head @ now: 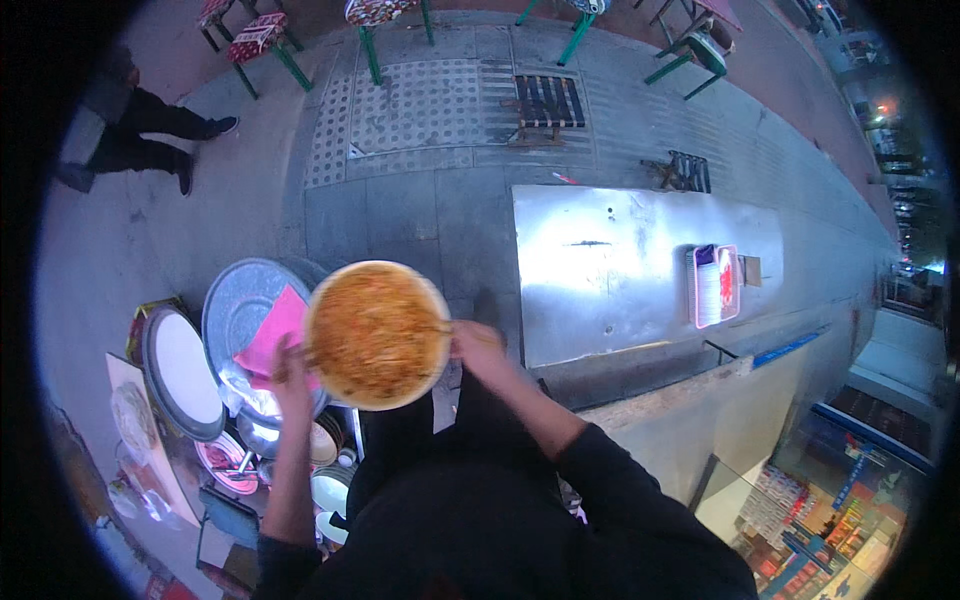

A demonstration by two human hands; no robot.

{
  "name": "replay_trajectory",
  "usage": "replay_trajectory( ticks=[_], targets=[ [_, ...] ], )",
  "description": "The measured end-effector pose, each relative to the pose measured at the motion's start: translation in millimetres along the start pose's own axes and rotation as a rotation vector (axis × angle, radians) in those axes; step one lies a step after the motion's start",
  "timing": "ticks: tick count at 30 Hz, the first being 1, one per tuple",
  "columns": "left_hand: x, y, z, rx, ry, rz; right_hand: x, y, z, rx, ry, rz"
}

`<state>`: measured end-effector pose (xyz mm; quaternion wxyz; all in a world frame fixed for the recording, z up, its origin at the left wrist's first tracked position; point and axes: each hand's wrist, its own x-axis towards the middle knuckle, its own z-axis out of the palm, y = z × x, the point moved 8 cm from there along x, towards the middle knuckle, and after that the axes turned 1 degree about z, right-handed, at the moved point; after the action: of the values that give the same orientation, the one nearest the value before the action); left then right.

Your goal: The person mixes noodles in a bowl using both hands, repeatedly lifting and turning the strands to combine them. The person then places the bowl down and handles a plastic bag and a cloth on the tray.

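A wide, round, pale-rimmed bowl is held out in front of my body between both hands. Blurred orange-brown food, finely cut or shredded, fills most of it. My left hand grips the bowl's left side, and my right hand has hold of the right side. Behind the left hand a bright pink cloth or sheet lies over a large grey round basin. Clear plastic crumples just below the pink piece.
A shiny metal-topped table stands to the right, with a pink basket on it. Low folding stools stand beyond. At left are a round pan with a white surface, a board and stacked bowls. A person is at upper left.
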<state>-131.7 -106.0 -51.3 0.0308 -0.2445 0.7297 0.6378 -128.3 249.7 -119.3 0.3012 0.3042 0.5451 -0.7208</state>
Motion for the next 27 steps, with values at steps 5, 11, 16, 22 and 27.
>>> replay_trajectory(
  ticks=[5,11,16,22,27],
  targets=[
    [14,-57,300,0.184,-0.375,-0.106,13,60,-275,0.081,0.416,-0.035],
    [-13,-113,593,0.159,-0.853,-0.203,-18,61,-484,0.208,0.694,-0.070],
    [-51,-58,611,0.365,-1.075,0.075,-25,89,-529,0.508,0.691,-0.192],
    [-38,-42,337,0.589,-0.822,-0.303,-15,159,-355,0.229,0.291,0.113],
    [-51,-102,-11,0.750,0.202,-0.241,25,101,-106,-0.408,-0.034,0.230]
  ],
)
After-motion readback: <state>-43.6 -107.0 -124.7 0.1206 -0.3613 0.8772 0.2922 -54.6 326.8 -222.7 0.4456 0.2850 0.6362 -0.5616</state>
